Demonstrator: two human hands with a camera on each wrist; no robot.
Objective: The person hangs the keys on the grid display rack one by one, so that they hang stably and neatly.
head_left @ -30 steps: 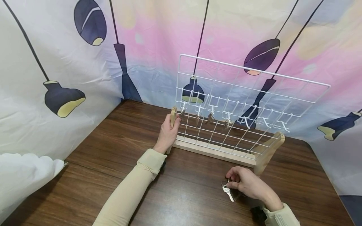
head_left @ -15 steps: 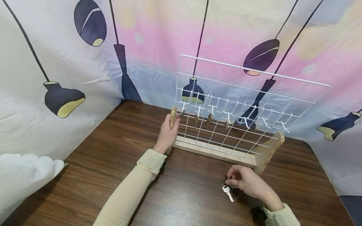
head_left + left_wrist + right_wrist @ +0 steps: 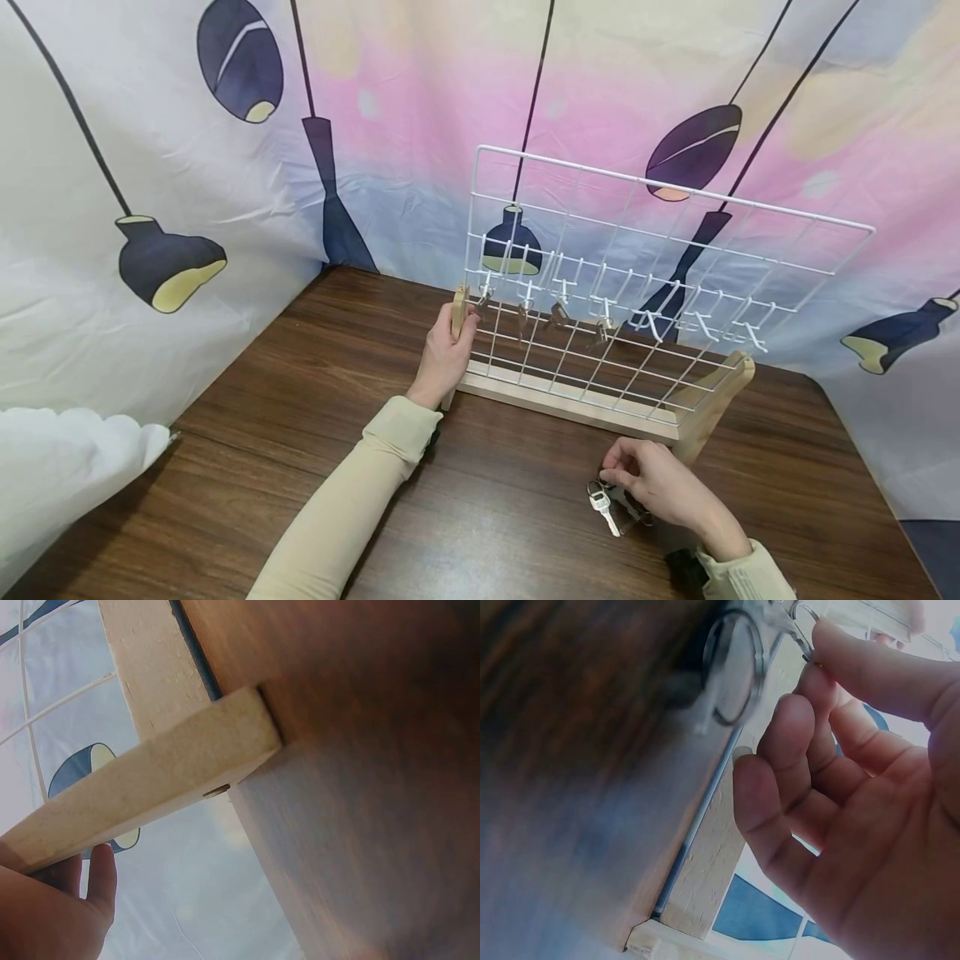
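My left hand grips the left wooden side post of a white wire grid rack. In front of the rack's right end, my right hand pinches a small metal ring between thumb and forefinger, low over the table. A silver key sits beside the fingertips. Under the hand, a second ring shows in the right wrist view, and darker pieces there are partly hidden. Keys hang from several white hooks on the left half of the grid; hooks on the right hold nothing.
The rack stands on a dark wooden table, joined by a pale wooden base bar and a right side post. A patterned cloth hangs behind. White fabric overlaps the table's left edge.
My right fingers have shifted slightly up and regripped the ring, with more of the pieces beneath now showing. The left hand and the rack have stayed still.
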